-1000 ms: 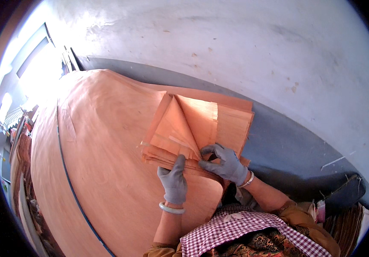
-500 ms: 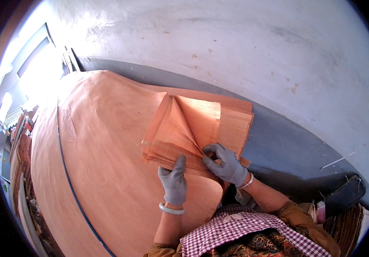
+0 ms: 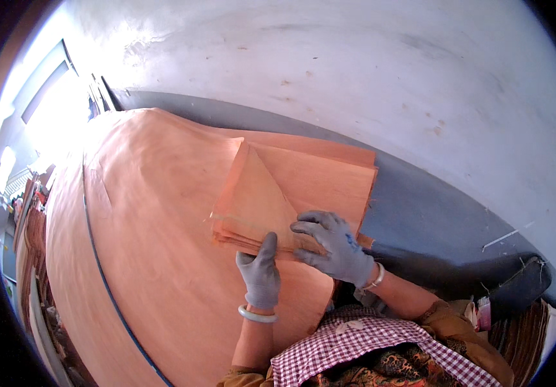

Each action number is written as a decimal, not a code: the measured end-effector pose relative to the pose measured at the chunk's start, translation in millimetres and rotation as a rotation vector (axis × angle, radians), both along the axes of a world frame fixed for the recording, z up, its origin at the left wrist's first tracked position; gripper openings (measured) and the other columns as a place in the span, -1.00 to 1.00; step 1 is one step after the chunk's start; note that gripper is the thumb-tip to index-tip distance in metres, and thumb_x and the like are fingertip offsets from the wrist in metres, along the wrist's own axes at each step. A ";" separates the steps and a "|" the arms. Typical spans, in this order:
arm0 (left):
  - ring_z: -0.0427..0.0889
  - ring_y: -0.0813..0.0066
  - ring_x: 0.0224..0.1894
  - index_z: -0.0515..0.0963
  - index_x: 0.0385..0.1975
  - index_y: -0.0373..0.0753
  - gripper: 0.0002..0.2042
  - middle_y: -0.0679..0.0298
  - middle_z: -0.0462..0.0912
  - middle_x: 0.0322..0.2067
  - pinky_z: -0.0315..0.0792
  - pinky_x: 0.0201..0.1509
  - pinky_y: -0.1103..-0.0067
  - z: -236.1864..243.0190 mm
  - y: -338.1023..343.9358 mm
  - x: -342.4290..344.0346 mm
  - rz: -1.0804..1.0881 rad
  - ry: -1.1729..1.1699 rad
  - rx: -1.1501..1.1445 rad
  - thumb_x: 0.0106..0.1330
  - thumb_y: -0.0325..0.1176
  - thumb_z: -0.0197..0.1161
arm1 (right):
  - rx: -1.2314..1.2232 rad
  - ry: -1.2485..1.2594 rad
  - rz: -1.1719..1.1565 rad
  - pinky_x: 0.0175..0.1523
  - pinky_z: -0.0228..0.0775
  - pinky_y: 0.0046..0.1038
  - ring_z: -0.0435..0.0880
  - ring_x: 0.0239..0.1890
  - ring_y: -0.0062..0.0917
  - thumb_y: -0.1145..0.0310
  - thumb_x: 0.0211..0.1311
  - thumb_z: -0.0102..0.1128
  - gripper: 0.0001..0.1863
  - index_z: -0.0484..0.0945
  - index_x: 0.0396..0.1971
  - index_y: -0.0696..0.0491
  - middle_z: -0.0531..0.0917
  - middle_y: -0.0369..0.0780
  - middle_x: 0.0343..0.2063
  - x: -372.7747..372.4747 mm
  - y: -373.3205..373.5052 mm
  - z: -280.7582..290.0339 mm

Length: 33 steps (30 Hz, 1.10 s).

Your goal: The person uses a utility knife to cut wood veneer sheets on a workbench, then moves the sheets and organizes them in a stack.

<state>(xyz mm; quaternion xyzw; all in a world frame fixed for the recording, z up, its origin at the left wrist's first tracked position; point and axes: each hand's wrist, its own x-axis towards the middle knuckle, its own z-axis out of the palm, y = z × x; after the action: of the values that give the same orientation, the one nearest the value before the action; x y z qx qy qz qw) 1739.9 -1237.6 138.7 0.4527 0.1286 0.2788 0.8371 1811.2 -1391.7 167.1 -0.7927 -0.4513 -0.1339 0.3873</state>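
Note:
A stack of thin orange veneer sheets (image 3: 326,190) lies on a large pinkish veneer sheet (image 3: 142,238), its upper leaves forming a slanting triangle at the left. My left hand (image 3: 258,274), in a grey glove, grips the near edge of the stack with the thumb on top and the other fingers mostly hidden. My right hand (image 3: 333,245), also gloved, rests on the stack just right of my left, fingers apart and lying over the top sheets.
A dark blue strip (image 3: 104,277) runs lengthwise over the big sheet. Behind stands a stained white wall (image 3: 381,71) with a grey lower band (image 3: 433,206). Stacks of brown sheets stand at the left (image 3: 33,245) and lower right (image 3: 516,342). A bright window (image 3: 55,97) is at upper left.
My right hand's fingers have spread from a pinch at the fold. The lifted, curled sheet now lies flatter, its pale torn strip no longer showing. My left hand stays in place.

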 end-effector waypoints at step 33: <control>0.38 0.79 -0.53 0.51 -0.24 -0.22 -0.91 0.50 0.52 -0.45 0.20 -0.55 0.76 3.7 1.0 2.4 0.035 0.042 0.062 0.30 -0.43 0.19 | 0.337 0.736 0.176 -0.01 0.37 -0.45 0.50 -0.07 -0.45 0.28 0.22 0.14 -0.59 0.38 0.01 0.18 0.49 -0.13 -0.11 16.5 12.2 -40.5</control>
<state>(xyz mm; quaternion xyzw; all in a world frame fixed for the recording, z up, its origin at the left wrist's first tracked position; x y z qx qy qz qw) 1742.3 -1236.6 142.4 0.4818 0.1454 0.2878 0.8148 1827.7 -1379.5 126.5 -0.6714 -0.3207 0.1202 0.6572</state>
